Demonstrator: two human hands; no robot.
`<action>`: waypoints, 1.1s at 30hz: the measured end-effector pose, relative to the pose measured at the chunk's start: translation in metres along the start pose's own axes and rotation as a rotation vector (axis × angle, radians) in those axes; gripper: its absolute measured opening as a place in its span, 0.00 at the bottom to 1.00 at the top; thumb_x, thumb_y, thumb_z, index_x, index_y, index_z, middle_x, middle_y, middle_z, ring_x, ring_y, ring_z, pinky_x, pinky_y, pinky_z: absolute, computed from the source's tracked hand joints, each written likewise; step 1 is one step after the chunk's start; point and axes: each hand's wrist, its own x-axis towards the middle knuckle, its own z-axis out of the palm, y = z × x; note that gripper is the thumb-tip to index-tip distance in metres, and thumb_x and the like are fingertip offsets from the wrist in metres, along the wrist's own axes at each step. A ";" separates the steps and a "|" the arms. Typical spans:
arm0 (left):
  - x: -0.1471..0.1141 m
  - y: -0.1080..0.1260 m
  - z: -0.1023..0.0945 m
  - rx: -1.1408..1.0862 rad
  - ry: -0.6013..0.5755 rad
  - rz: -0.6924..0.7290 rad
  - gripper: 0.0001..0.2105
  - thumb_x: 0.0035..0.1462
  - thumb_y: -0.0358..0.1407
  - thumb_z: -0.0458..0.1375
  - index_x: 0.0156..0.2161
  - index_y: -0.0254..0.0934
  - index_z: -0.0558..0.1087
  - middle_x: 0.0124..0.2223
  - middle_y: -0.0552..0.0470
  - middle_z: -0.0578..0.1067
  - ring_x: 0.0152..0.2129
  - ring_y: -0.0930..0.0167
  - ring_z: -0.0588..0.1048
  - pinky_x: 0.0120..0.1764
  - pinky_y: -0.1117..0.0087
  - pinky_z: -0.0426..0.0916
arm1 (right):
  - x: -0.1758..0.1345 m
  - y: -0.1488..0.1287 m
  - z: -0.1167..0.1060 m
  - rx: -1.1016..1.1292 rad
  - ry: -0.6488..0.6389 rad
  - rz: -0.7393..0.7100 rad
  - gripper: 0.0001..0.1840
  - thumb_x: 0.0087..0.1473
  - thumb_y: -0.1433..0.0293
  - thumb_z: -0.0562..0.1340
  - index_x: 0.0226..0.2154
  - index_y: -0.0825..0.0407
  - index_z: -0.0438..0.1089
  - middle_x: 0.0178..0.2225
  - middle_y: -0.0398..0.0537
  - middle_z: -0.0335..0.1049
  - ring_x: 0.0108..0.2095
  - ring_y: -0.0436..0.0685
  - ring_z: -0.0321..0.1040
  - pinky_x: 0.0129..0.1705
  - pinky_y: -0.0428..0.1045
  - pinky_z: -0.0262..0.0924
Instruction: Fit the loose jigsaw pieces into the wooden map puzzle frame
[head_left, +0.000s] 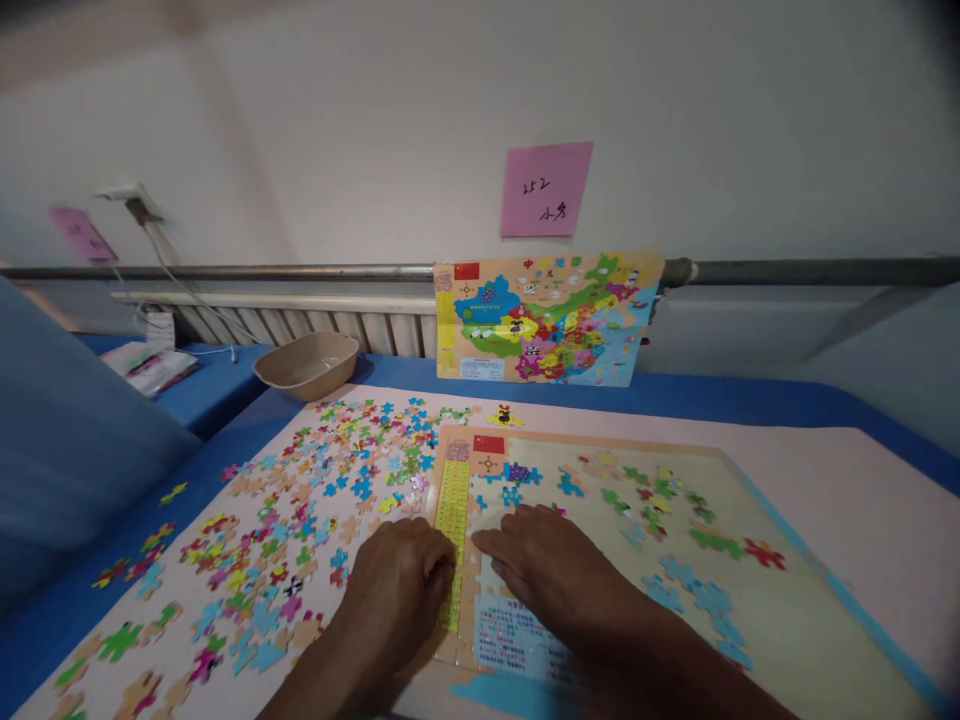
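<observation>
My left hand is curled into a loose fist at the left border of a jigsaw puzzle, beside its yellow strip. Whether a piece is inside that fist is hidden. My right hand lies over the puzzle's left part, its fingers bent together with the tips low near the joined pieces; anything they pinch is hidden. The flag corner, yellow strip and blue text block are joined along the left side. Blue pieces lie near the flag corner. Loose clusters, such as light-blue pieces, sit on the board's pale middle.
Many loose puzzle pieces spread over the pink sheet at left, some on the blue surface. A beige basin stands at the back left. The map picture leans below a metal rail. A pink note is on the wall.
</observation>
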 end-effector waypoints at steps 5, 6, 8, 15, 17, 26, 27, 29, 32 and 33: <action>-0.001 0.000 -0.001 -0.013 0.020 0.007 0.10 0.58 0.26 0.54 0.28 0.39 0.73 0.30 0.53 0.73 0.30 0.69 0.70 0.35 0.67 0.54 | 0.000 -0.002 -0.008 -0.009 -0.018 0.008 0.08 0.63 0.76 0.62 0.40 0.46 0.73 0.35 0.45 0.72 0.38 0.60 0.65 0.38 0.54 0.45; -0.001 0.000 -0.001 -0.011 0.022 0.006 0.10 0.59 0.26 0.54 0.28 0.39 0.73 0.30 0.53 0.73 0.30 0.69 0.70 0.35 0.67 0.54 | 0.000 -0.003 -0.010 -0.007 -0.028 0.009 0.07 0.63 0.76 0.61 0.39 0.47 0.72 0.35 0.45 0.72 0.38 0.60 0.65 0.38 0.53 0.45; -0.001 0.000 -0.002 -0.009 0.020 0.005 0.11 0.59 0.26 0.54 0.28 0.39 0.73 0.29 0.53 0.73 0.30 0.69 0.70 0.35 0.67 0.54 | 0.000 -0.005 -0.013 -0.004 -0.048 0.011 0.06 0.64 0.75 0.61 0.37 0.48 0.72 0.35 0.45 0.72 0.38 0.60 0.66 0.39 0.53 0.46; -0.001 0.000 -0.001 -0.004 0.001 0.003 0.10 0.57 0.26 0.55 0.28 0.40 0.74 0.31 0.53 0.75 0.31 0.69 0.71 0.36 0.67 0.56 | -0.001 -0.008 -0.015 -0.026 -0.080 -0.001 0.06 0.66 0.74 0.60 0.36 0.49 0.72 0.35 0.45 0.72 0.39 0.61 0.66 0.38 0.54 0.47; 0.000 0.000 -0.002 0.003 -0.009 -0.003 0.10 0.58 0.26 0.55 0.28 0.39 0.74 0.31 0.53 0.75 0.32 0.68 0.72 0.36 0.67 0.56 | -0.001 -0.008 -0.015 -0.022 -0.081 0.010 0.06 0.66 0.74 0.60 0.37 0.49 0.72 0.35 0.45 0.72 0.40 0.61 0.66 0.39 0.54 0.48; 0.001 -0.004 0.000 -0.028 0.005 0.016 0.10 0.59 0.27 0.55 0.33 0.40 0.78 0.34 0.51 0.78 0.36 0.65 0.75 0.39 0.65 0.60 | 0.000 -0.009 -0.020 0.009 -0.124 -0.016 0.08 0.68 0.73 0.58 0.39 0.50 0.73 0.37 0.47 0.72 0.40 0.60 0.66 0.40 0.53 0.50; 0.001 -0.004 0.000 -0.022 0.008 0.016 0.10 0.59 0.27 0.54 0.33 0.41 0.78 0.34 0.51 0.78 0.36 0.65 0.75 0.38 0.65 0.60 | -0.001 -0.009 -0.020 0.016 -0.119 -0.036 0.08 0.68 0.72 0.58 0.39 0.50 0.73 0.37 0.47 0.72 0.40 0.60 0.66 0.40 0.53 0.49; 0.001 -0.004 0.000 -0.011 0.014 0.018 0.10 0.59 0.27 0.54 0.33 0.41 0.78 0.33 0.51 0.78 0.35 0.65 0.75 0.38 0.65 0.59 | -0.003 -0.010 -0.019 0.040 -0.106 -0.075 0.08 0.69 0.71 0.58 0.39 0.50 0.73 0.36 0.46 0.71 0.39 0.59 0.65 0.39 0.53 0.48; 0.000 -0.004 0.001 -0.006 0.016 0.025 0.11 0.60 0.28 0.54 0.32 0.41 0.77 0.33 0.51 0.77 0.35 0.65 0.75 0.38 0.65 0.59 | -0.006 -0.013 -0.018 0.061 -0.092 -0.113 0.09 0.69 0.71 0.57 0.40 0.49 0.73 0.35 0.46 0.70 0.38 0.59 0.63 0.38 0.52 0.47; 0.000 -0.004 0.001 -0.007 0.016 0.026 0.10 0.60 0.28 0.54 0.32 0.41 0.77 0.33 0.51 0.77 0.35 0.65 0.75 0.38 0.65 0.59 | -0.006 -0.014 -0.018 0.058 -0.094 -0.118 0.09 0.69 0.71 0.58 0.40 0.49 0.73 0.34 0.46 0.70 0.38 0.58 0.63 0.37 0.52 0.46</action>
